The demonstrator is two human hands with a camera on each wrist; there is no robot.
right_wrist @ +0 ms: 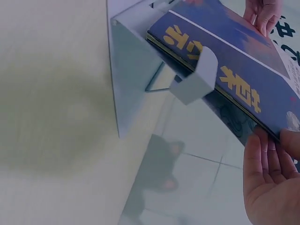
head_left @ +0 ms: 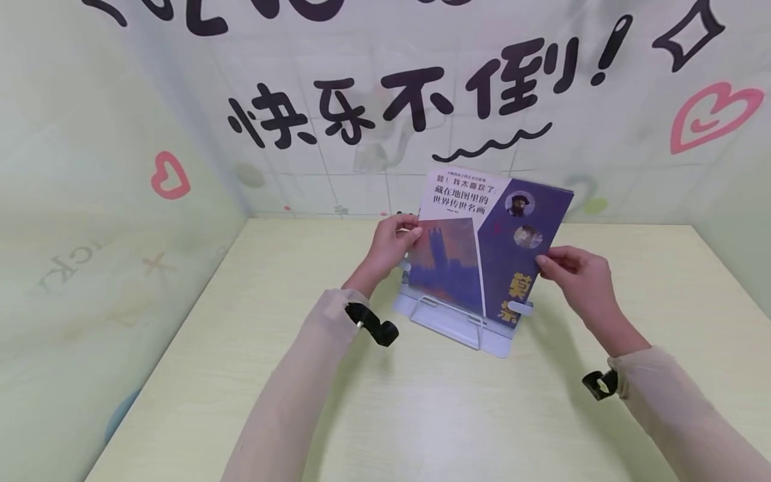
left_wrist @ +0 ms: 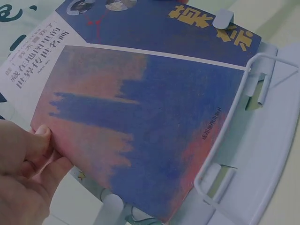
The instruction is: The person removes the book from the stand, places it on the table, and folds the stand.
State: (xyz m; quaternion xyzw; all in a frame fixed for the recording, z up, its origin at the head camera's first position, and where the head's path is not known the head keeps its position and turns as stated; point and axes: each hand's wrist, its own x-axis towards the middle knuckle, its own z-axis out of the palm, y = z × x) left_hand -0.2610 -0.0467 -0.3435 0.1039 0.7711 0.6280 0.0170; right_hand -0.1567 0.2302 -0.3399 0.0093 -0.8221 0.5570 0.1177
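Note:
A book (head_left: 448, 248) with a blue, white and painted cover leans back on a pale metal book stand (head_left: 496, 345). The stand's wire bar (left_wrist: 225, 136) crosses in front of the book's lower edge. My left hand (head_left: 388, 248) pinches the book's left edge between thumb and fingers. On the opposite edge, my right hand (head_left: 581, 278) grips with the thumb on the cover and the fingers behind. A side clip (right_wrist: 199, 79) of the stand overlaps the cover's lower right edge. Another clip (left_wrist: 110, 210) shows by the left edge. Parts of the stand behind the book are hidden.
The stand is on a light wooden table (head_left: 289, 268). Behind it rises a wall covering (head_left: 361, 187) with large black characters and pink hearts. Each wrist wears a black strap with a small device, the left one (head_left: 373, 325) near the stand's front.

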